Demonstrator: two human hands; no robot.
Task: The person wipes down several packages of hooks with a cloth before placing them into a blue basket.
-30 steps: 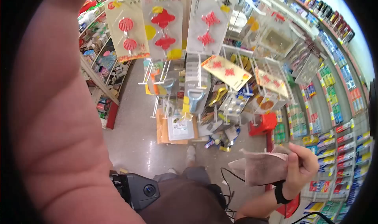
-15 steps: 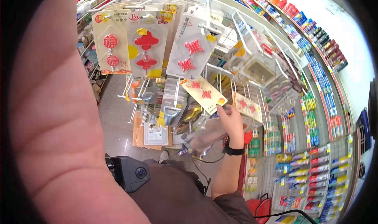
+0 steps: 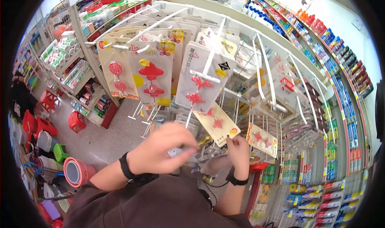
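Note:
My right hand (image 3: 238, 152) pinches the lower corner of a cream hook card (image 3: 222, 131) with two red knot-shaped hooks on it. The card slants downward, its upper end behind a clear pack of red knot hooks (image 3: 202, 83) hanging on a white prong. My left hand (image 3: 164, 148), slightly blurred, hovers left of the cream card with thumb and fingers apart and nothing visible in them. Hanging further left are a pack of red lantern-shaped hooks (image 3: 151, 79) and a card of round red hooks (image 3: 117, 73). Another red knot card (image 3: 261, 139) hangs just right of my right hand.
White display prongs (image 3: 262, 73) jut out toward me. Shelves of bottles and packets (image 3: 337, 87) line the right. At left stand a shelf of rolls (image 3: 64, 47), red stools (image 3: 77, 121) and pink buckets (image 3: 78, 172). A cable (image 3: 214, 188) hangs near my body.
My left hand has moved from close before the camera down toward the rack. The view has shifted, showing more of the aisle at left. My right hand still pinches the cream card.

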